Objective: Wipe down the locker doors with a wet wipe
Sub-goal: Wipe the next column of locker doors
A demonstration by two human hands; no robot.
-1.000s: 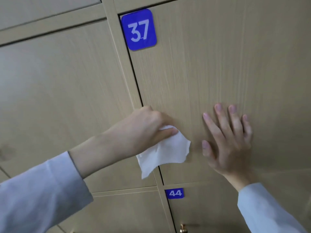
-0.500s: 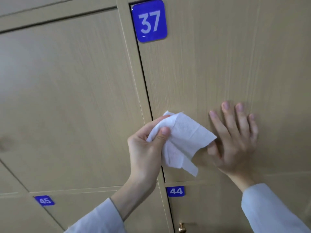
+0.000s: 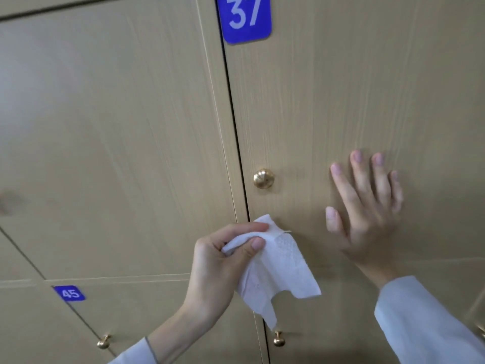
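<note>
The crumpled white wet wipe (image 3: 275, 269) hangs off the tan wood-grain locker door 37 (image 3: 354, 101), just below its round brass knob (image 3: 263, 178). Left hand (image 3: 217, 264) pinches it thumb-to-finger; right hand (image 3: 367, 206) lies flat on the door, fingers spread. Such a loose pinch could probably let it slip or bunch mid-swipe.

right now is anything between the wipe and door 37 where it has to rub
Nothing visible lies between them. The left hand pinches the wet wipe just off door 37, below the brass knob. The knob sticks out above it, and the right hand lies flat on the door to its right.
</note>
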